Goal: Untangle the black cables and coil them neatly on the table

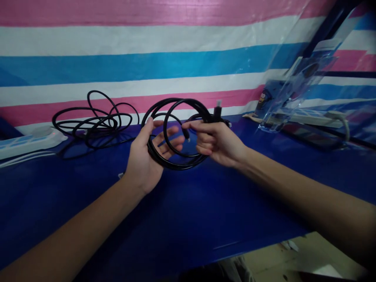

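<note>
A black cable (179, 167) is wound into a round coil and held up above the blue table. My right hand (219, 141) grips the coil's right side, fingers curled around it. A plug (217, 110) with a pale rectangular tip sticks up above that fist. My left hand (149, 152) holds the coil's left side loosely, thumb in front and fingers spread inside the loops. Between the two hands, a small dark plug end (187, 135) shows within the coil.
Another black cable (94, 121) lies in loose loops at the back left, beside a white power strip (32, 141). Clear plastic packaging (282, 105) leans at the back right near another white strip (311, 117). A striped sheet (147, 66) hangs behind the blue table (182, 219).
</note>
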Tool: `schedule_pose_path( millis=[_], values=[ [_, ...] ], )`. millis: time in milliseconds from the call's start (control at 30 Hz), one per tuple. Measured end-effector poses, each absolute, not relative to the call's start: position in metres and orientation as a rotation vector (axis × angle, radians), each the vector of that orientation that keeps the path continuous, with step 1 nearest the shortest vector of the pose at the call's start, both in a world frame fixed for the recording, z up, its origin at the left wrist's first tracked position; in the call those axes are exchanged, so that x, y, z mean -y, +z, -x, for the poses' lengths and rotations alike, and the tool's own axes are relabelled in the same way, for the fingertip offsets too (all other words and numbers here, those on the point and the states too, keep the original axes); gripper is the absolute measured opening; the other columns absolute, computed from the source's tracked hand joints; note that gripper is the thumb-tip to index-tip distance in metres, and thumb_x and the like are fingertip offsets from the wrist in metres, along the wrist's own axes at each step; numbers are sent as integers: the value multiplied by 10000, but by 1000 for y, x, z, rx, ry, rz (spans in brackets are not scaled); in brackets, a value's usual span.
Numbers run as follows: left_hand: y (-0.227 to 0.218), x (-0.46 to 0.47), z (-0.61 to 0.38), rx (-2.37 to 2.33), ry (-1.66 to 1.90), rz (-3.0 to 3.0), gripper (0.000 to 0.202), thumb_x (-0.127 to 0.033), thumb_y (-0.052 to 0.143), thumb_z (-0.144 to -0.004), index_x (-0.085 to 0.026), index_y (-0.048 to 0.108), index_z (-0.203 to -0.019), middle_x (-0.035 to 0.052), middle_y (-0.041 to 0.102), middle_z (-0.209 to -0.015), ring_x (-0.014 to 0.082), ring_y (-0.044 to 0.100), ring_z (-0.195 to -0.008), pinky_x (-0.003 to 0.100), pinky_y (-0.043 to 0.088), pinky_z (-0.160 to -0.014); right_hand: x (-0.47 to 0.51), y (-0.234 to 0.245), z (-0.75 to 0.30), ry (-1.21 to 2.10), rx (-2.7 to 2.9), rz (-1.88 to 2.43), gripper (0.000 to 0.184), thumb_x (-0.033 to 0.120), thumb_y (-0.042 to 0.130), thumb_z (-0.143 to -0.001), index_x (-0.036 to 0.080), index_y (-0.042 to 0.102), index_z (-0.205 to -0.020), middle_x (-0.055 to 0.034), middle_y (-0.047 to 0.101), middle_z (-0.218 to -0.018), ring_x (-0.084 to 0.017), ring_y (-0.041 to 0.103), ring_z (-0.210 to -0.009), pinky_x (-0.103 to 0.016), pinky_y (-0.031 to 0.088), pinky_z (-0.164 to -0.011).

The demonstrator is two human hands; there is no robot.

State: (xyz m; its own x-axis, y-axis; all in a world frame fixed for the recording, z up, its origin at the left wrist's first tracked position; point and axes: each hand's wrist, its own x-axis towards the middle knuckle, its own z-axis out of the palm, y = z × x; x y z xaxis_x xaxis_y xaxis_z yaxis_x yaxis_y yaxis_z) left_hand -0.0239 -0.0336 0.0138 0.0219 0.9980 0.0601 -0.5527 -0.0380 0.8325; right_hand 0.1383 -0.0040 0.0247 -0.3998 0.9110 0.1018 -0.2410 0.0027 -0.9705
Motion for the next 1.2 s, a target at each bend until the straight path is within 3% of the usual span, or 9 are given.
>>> schedule_pose_path(
  millis=[133, 267, 433, 567, 667, 800, 933, 1033, 1200],
  values=[
    [21, 30, 30, -821, 1388, -1004, 321, -413, 499, -861, -188, 477, -634, -72, 369, -369, 75, 380, -308, 215, 440, -447, 9, 20, -127, 1430, 1466, 815, 127, 201, 591, -799, 100, 605, -874, 110, 231, -420, -35, 197, -357, -191, 248, -352],
    [38, 29, 39, -729, 1163, -1176, 382, -528, 445, -858, -196, 536, -693, -80, 275, -346, 57, 251, -276, 196, 315, -358, 9, 24, -132, 1019, 1789, 940, 220, 301, 592, -809, 93, 637, -865, 57, 390, -388, -77, 364, -343, -224, 300, -367],
    [44, 22, 38, -817, 1048, -1227, 610, -682, 276, -831, -185, 445, -521, -76, 151, -332, 42, 153, -262, 201, 229, -317, 4, 23, -135, 700, 1906, 1038, 155, 249, 551, -813, 121, 615, -751, 1, 494, -434, -118, 464, -394, -238, 302, -400],
    [35, 15, 32, -893, 1160, -1230, 506, -529, 443, -853, -189, 348, -490, -87, 163, -352, 34, 155, -273, 181, 206, -316, -3, 20, -139, 246, 1899, 1127, 93, 179, 577, -755, 160, 562, -665, -54, 563, -575, -171, 530, -552, -265, 318, -499],
    [32, 18, 31, -908, 1251, -1256, 451, -487, 527, -829, -183, 392, -524, -94, 184, -375, 31, 182, -286, 173, 212, -321, -5, 20, -143, -94, 1926, 1182, 37, 201, 577, -743, 168, 578, -757, -86, 596, -694, -238, 575, -718, -306, 384, -609],
    [38, 31, 32, -839, 1246, -1292, 389, -449, 552, -830, -168, 449, -581, -86, 251, -409, 24, 220, -305, 165, 240, -342, 2, 25, -147, -477, 1860, 1091, 355, 216, 533, -772, 146, 521, -1120, -159, 573, -1094, -303, 541, -1032, -417, 429, -821],
    [47, 50, 29, -760, 1015, -1254, 337, -383, 429, -887, -166, 469, -632, -67, 300, -416, 33, 223, -303, 181, 255, -354, 14, 36, -148, -699, 1905, 875, 600, 177, 524, -775, 114, 345, -1344, -216, 362, -1386, -312, 301, -1326, -463, 293, -1041],
    [48, 59, 24, -744, 872, -1264, 336, -347, 373, -870, -177, 429, -585, -59, 275, -374, 48, 194, -283, 195, 197, -325, 23, 42, -148, -661, 2182, 655, 572, 159, 504, -780, 157, 391, -1341, -165, 396, -1399, -311, 308, -1332, -478, 221, -1085],
    [40, 59, 22, -843, 1219, -1469, 152, -257, 497, -804, -175, 536, -682, -59, 391, -477, 39, 325, -354, 155, 238, -341, 34, 45, -145, -237, 2411, 489, 455, 140, 493, -802, 242, 520, -1245, -54, 601, -1202, -230, 583, -1066, -336, 461, -853]
  ],
)
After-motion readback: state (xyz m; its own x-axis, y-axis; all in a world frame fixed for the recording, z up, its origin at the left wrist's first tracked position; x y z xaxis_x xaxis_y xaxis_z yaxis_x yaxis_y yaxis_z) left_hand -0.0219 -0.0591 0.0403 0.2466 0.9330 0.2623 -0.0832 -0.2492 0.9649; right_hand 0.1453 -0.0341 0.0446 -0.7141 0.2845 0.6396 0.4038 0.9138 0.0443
